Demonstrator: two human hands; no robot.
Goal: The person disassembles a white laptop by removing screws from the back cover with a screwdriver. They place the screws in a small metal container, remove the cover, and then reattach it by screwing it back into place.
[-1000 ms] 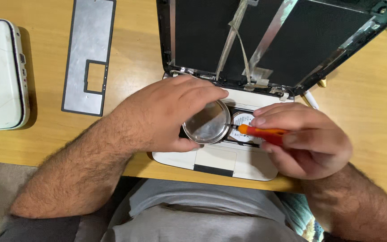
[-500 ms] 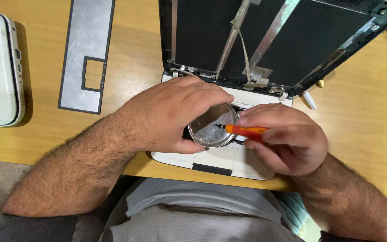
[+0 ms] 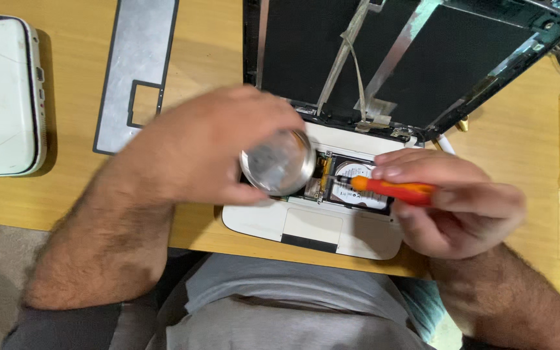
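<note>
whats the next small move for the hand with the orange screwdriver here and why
Probably settle the tip into a screw at the drive's edge before turning. The right hand holds the orange screwdriver with its tip over the exposed hard drive in the opened laptop. The left hand holds a round metal tin right beside it, but whether the tip is seated is not clear.
</note>
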